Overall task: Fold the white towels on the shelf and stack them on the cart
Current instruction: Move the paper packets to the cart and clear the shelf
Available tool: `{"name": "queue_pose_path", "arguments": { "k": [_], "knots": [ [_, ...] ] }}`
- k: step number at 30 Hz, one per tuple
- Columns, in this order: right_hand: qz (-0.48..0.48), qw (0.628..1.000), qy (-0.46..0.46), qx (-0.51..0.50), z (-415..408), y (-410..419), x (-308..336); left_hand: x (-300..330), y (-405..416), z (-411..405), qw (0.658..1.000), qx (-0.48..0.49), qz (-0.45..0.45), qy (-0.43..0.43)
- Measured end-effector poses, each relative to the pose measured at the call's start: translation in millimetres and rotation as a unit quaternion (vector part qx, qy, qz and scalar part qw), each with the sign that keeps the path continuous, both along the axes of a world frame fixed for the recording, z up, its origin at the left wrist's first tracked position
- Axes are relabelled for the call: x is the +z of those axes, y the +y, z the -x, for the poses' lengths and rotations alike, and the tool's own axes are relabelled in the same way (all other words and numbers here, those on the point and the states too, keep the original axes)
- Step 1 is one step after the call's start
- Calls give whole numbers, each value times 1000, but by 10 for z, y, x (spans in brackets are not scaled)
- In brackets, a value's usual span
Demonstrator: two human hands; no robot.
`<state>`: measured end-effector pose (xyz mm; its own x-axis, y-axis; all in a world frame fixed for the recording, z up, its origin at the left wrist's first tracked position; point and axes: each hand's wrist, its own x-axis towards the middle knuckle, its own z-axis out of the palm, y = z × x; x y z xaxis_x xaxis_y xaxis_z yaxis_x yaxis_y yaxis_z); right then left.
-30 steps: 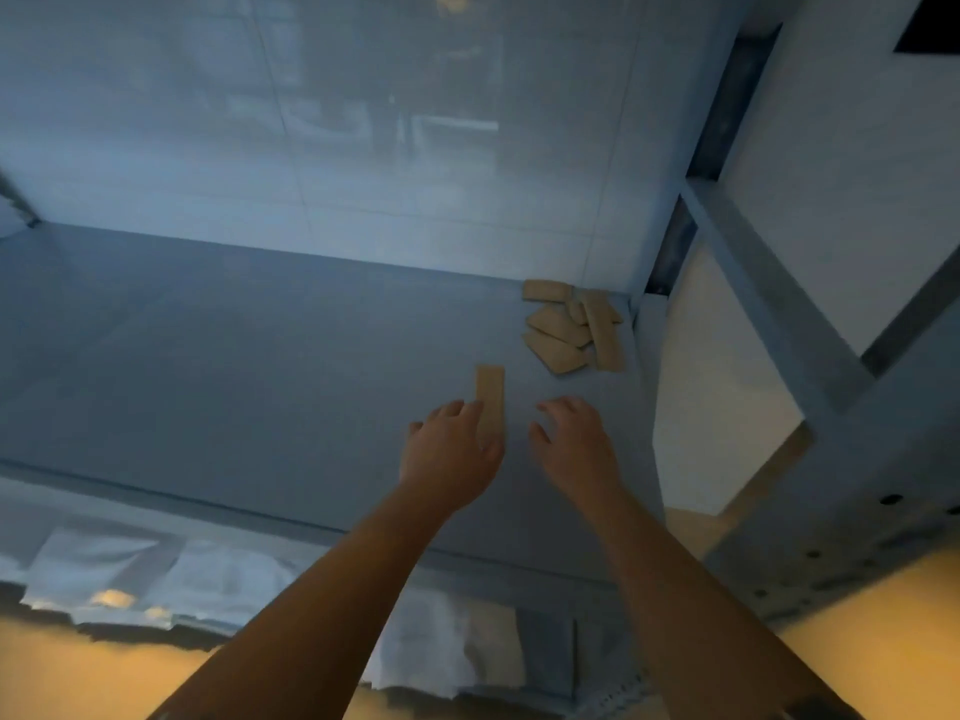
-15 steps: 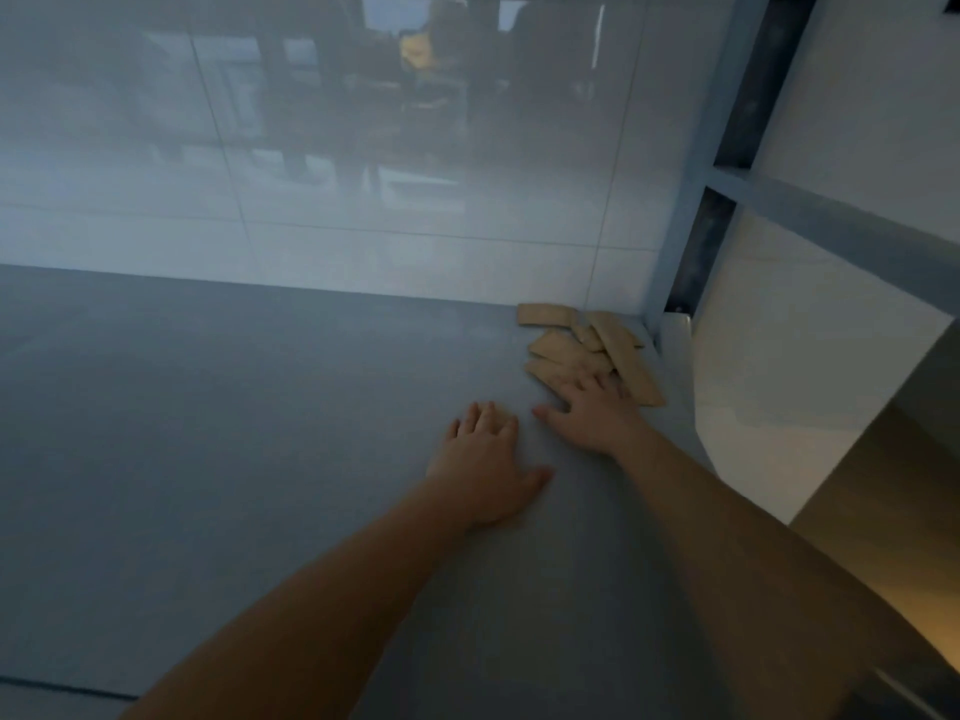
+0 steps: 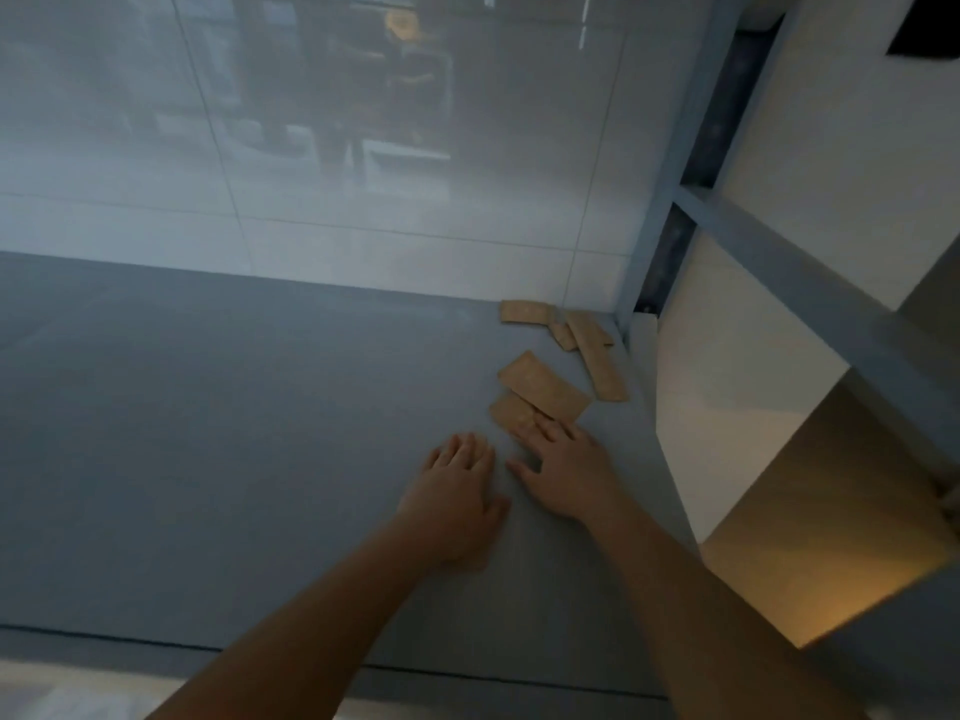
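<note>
Head view: both hands have slid further back along the grey shelf (image 3: 208, 459) since a second ago, and the lone tan strip that lay just ahead of the left hand (image 3: 454, 498) is no longer visible; it may be under that palm. The right hand (image 3: 563, 472) now lies flat, fingers straight and spread, its fingertips touching the nearest of the tan strips (image 3: 543, 387). The left hand rests palm down just beside it, fingers straight, holding nothing. No white towel shows here now, so folding looks paused. The strips are thin, flat, matte rectangles, loosely overlapped beyond the right hand's fingertips. The shelf is smooth and dull; the tiled wall (image 3: 311, 148) beyond both hands is glossy, reflective.
</note>
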<state>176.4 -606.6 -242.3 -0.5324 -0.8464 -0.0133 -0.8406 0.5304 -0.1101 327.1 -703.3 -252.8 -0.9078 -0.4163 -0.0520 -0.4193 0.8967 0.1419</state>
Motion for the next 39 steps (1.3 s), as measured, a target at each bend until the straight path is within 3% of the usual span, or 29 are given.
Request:
{"name": "queue_pose_path", "arguments": {
  "k": [9, 19, 29, 35, 39],
  "knots": [
    [-12, 999, -38, 28, -656, 484, 68, 98, 331, -434, 998, 21, -42, -48],
    [-4, 1000, -26, -5, -1370, 891, 49, 180, 604, -973, 995, 0, -76, -57],
    [-23, 998, -49, -24, -1806, 1070, 164, 328, 859, -1433, 990, 72, -125, 9],
    [-71, 991, -106, -37, -1679, 1023, 144, 184, 889, -1509, 994, 24, -83, -73],
    [-81, 992, -90, -20, -1749, 1111, 95, 166, 958, -1562, 993, 18, -54, -100]
  ]
}}
